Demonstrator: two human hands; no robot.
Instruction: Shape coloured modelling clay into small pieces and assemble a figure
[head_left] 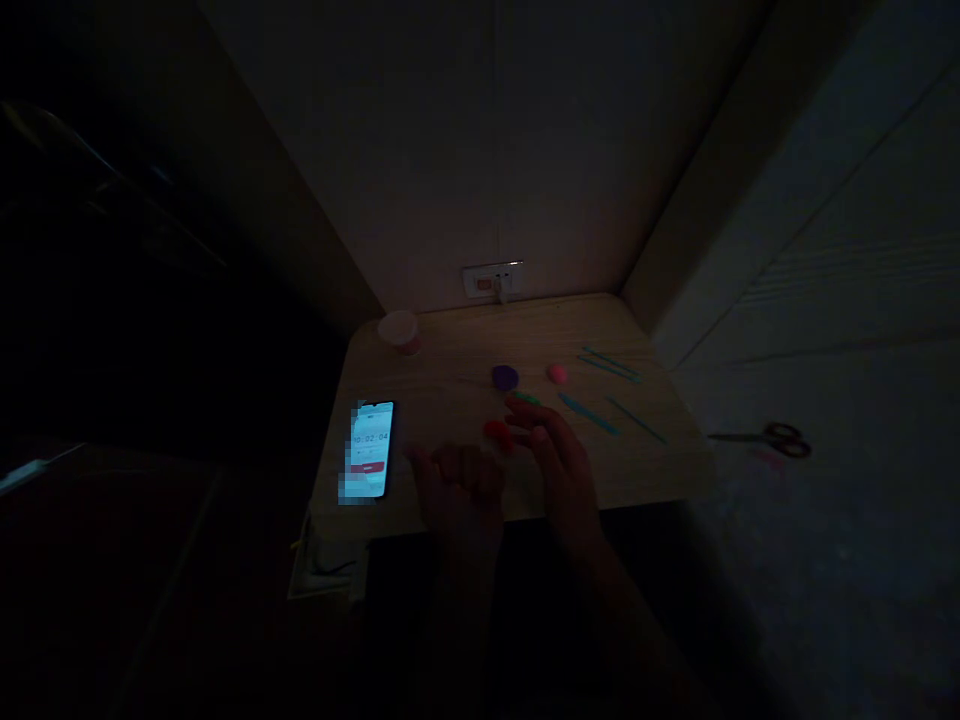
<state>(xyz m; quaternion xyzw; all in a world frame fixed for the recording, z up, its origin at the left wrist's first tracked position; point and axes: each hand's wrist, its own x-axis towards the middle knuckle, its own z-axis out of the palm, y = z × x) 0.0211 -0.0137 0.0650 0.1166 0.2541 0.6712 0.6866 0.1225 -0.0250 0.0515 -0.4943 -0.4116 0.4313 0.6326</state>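
The scene is very dark. My left hand (457, 480) hovers over the front of a small wooden table (645, 470), its fingers curled loosely; whether it holds anything is unclear. My right hand (551, 455) reaches forward with fingers extended, its tips close to a green lump (526, 398) and a red lump (496, 432) of what looks like clay. A purple lump (505, 377) and a pink lump (557, 374) lie just beyond.
A lit phone (370, 450) lies at the table's left. A pale cup or tub (399, 330) stands at the back left. Several thin teal sticks (600, 415) lie at the right. Scissors (776, 438) rest on the surface to the right. A wall socket (491, 281) is behind.
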